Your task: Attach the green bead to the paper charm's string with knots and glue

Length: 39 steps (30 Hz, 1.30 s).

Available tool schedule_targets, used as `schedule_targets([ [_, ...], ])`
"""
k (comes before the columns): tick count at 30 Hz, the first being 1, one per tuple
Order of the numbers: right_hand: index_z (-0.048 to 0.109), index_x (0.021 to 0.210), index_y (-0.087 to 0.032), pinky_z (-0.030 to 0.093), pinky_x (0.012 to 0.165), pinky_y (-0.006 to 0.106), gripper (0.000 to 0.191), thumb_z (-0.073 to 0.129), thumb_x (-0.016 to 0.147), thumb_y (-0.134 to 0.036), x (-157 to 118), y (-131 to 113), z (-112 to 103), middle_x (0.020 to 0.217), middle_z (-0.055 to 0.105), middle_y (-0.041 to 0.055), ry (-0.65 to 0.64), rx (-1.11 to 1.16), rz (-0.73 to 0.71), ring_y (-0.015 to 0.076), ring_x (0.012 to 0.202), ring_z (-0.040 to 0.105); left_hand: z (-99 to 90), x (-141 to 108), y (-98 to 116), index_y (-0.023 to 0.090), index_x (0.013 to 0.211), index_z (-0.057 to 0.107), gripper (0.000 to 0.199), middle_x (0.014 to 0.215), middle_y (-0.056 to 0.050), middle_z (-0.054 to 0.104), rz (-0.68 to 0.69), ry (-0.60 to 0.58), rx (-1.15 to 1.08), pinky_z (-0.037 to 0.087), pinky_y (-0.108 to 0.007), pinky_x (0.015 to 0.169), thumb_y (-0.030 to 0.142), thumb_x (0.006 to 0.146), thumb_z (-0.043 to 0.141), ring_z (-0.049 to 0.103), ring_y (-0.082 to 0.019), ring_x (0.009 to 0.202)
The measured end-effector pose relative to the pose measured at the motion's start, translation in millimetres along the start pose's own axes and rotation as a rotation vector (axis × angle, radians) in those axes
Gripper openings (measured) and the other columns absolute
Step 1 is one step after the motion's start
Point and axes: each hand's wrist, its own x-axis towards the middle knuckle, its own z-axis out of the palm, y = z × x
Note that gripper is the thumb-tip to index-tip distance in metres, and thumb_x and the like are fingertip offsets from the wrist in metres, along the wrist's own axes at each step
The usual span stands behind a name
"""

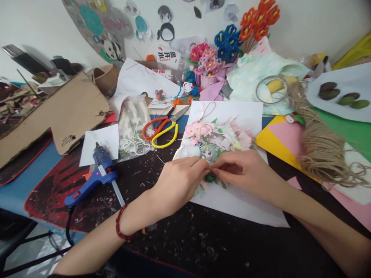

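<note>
My left hand (185, 177) and my right hand (243, 170) meet over a white sheet of paper (246, 204), fingertips pinched almost together. What they pinch is too small and too covered to make out. Just below the fingertips lies a small dark green piece (210, 178). Behind the hands sits a cutout figure with green hair (208, 153), among pink and pale fabric scraps (228, 135). A pink dotted fabric piece (198, 129) with a cord loop lies at the sheet's upper left.
Scissors (165, 135) with red and yellow handles lie left of the sheet, beside a plastic bag of white strings (135, 127). A blue glue gun (100, 170) rests further left, near my left forearm. Twine (321, 146) is heaped at right. Pipe-cleaner flowers (227, 42) stand behind.
</note>
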Motion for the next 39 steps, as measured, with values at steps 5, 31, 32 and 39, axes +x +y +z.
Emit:
schedule_targets([
  [5, 0.075, 0.082, -0.020, 0.048, 0.055, 0.025, 0.012, 0.064, 0.087, -0.024, -0.2, -0.8, -0.3, 0.071, 0.072, -0.0007, -0.003, -0.007, 0.016, 0.0116, 0.060, 0.063, 0.6, -1.0, -0.7, 0.013, 0.094, 0.065, 0.023, 0.078, -0.002, 0.066, 0.012, 0.016, 0.003, 0.046, -0.027, 0.060, 0.020, 0.103, 0.045, 0.062, -0.014, 0.069],
  [31, 0.073, 0.073, -0.021, 0.050, 0.054, 0.025, 0.012, 0.066, 0.081, -0.016, -3.4, -3.9, -2.5, 0.066, 0.072, -0.0020, 0.051, -0.088, -0.040, 0.0123, 0.057, 0.062, -0.4, -2.7, -0.6, 0.013, 0.093, 0.067, 0.021, 0.076, -0.002, 0.062, 0.096, 0.056, 0.036, 0.045, -0.028, 0.059, 0.021, 0.102, 0.049, 0.056, -0.014, 0.066],
  [32, 0.073, 0.073, -0.021, 0.050, 0.054, 0.025, 0.011, 0.066, 0.081, -0.017, -2.9, -3.7, -2.5, 0.066, 0.072, -0.0019, 0.049, -0.085, -0.025, 0.0122, 0.058, 0.063, -0.5, -2.7, -0.5, 0.013, 0.093, 0.067, 0.021, 0.076, -0.002, 0.062, 0.092, 0.055, 0.019, 0.045, -0.028, 0.059, 0.021, 0.102, 0.049, 0.056, -0.014, 0.066],
  [39, 0.074, 0.074, -0.020, 0.050, 0.053, 0.024, 0.012, 0.064, 0.081, -0.019, -1.3, -1.4, -2.4, 0.065, 0.071, -0.0018, 0.025, -0.012, 0.050, 0.0122, 0.058, 0.064, -1.9, -1.1, 0.8, 0.012, 0.094, 0.069, 0.026, 0.078, -0.004, 0.064, 0.108, 0.015, -0.015, 0.047, -0.028, 0.061, 0.022, 0.103, 0.047, 0.057, -0.014, 0.067],
])
